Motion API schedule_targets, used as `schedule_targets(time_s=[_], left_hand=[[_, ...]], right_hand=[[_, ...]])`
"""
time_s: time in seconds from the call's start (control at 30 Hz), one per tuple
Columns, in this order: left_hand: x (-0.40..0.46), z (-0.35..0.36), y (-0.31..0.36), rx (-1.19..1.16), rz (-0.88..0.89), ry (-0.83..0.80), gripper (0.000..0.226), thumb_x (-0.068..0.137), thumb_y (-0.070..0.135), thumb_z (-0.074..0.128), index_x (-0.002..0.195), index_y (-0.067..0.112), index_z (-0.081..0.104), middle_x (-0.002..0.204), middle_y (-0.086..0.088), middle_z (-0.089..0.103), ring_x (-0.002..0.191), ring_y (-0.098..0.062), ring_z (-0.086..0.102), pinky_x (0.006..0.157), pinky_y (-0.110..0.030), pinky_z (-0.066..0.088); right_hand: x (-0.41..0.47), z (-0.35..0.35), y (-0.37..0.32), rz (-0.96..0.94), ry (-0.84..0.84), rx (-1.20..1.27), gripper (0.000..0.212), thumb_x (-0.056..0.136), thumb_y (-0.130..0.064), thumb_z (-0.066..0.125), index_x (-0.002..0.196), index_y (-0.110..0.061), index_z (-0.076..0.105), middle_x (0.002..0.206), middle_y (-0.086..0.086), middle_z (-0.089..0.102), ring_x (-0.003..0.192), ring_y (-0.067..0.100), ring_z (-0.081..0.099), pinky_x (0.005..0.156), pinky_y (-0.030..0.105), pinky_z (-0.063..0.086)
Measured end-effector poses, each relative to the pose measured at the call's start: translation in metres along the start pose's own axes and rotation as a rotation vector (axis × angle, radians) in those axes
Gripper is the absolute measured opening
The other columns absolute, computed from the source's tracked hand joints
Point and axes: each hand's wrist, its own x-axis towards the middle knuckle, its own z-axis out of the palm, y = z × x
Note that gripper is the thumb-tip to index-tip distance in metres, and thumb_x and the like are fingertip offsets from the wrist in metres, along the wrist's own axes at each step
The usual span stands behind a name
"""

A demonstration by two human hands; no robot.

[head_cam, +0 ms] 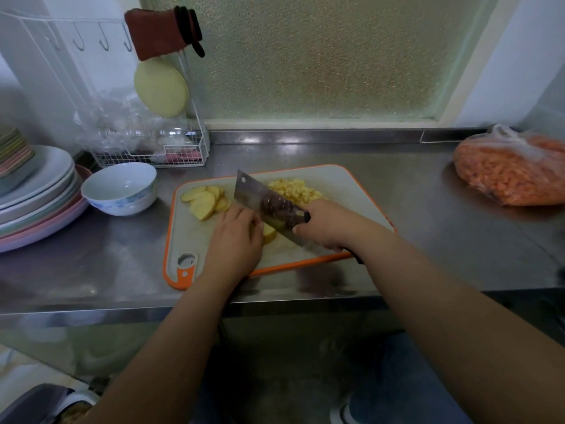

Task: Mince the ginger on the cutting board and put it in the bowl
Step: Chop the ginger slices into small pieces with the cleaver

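Cutting action: right hand [328,223] gripped the cleaver [269,203]; the blade met a ginger piece [269,233].
Left hand [237,237]: fingers curled, pinning that piece on the cutting board [336,182].
Ginger slices [206,200]: board's 10 o'clock.
Minced ginger [293,188]: board's 12 o'clock.
Bowl [120,188]: on the desk [412,209], 9 o'clock of the board.

Bowl [120,188] left of cutting board [360,191] — ginger slices [205,199] on it

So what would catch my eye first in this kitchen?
Probably the cleaver in the right hand, cutting ginger pinned by the left hand mid cutting board. Behind the blade lies a chopped ginger pile, with ginger slices at the board's left end. An empty bowl waits further left.
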Motion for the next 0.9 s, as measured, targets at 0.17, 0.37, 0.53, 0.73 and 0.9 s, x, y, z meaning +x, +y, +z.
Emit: schedule_targets(time_s=[0.17,0.37,0.53,0.73,0.9], left_hand=[[0.002,0.003,-0.002,-0.009,-0.016,-0.021,0.004,0.092,0.021,0.055,0.093,0.018,0.057,0.106,-0.003,0.052,0.102,-0.022,0.043,0.086,-0.028,0.031],[0.002,0.003,-0.001,0.004,-0.014,-0.017,0.009,0.092,0.022,0.054,0.096,0.016,0.059,0.104,0.0,0.05,0.102,-0.019,0.042,0.087,-0.026,0.029],[0.002,0.003,-0.004,0.005,-0.012,-0.016,0.008,0.091,0.02,0.056,0.095,0.015,0.061,0.102,-0.004,0.053,0.1,-0.024,0.046,0.086,-0.028,0.031],[0.003,0.004,-0.005,0.005,-0.012,-0.012,0.008,0.09,0.02,0.058,0.094,0.014,0.062,0.101,-0.005,0.052,0.098,-0.023,0.046,0.084,-0.025,0.029],[0.005,0.005,-0.006,0.018,-0.008,-0.024,0.009,0.089,0.019,0.059,0.093,0.012,0.062,0.099,-0.009,0.054,0.097,-0.028,0.049,0.083,-0.029,0.033]], right_hand=[[-0.012,-0.01,-0.006,-0.036,0.039,-0.067,0.022,0.092,-0.025,0.054,0.072,-0.016,0.05,0.065,0.002,0.047,0.05,0.015,0.044,0.041,0.024,0.032],[-0.013,-0.009,-0.015,-0.047,0.005,-0.185,0.01,0.092,-0.021,0.053,0.093,-0.012,0.056,0.066,0.002,0.046,0.051,0.016,0.043,0.042,0.025,0.031],[-0.01,-0.011,-0.022,-0.018,-0.023,-0.272,0.015,0.093,-0.016,0.05,0.099,-0.007,0.06,0.062,0.006,0.05,0.046,0.018,0.047,0.04,0.023,0.035],[-0.004,-0.013,-0.028,0.004,-0.095,-0.342,0.014,0.091,-0.008,0.052,0.098,-0.001,0.062,0.06,0.01,0.054,0.042,0.021,0.05,0.041,0.022,0.042],[0.005,-0.018,-0.038,-0.012,-0.151,-0.391,0.022,0.088,-0.008,0.052,0.069,-0.002,0.062,0.05,0.01,0.055,0.026,0.018,0.045,0.036,0.019,0.039]])
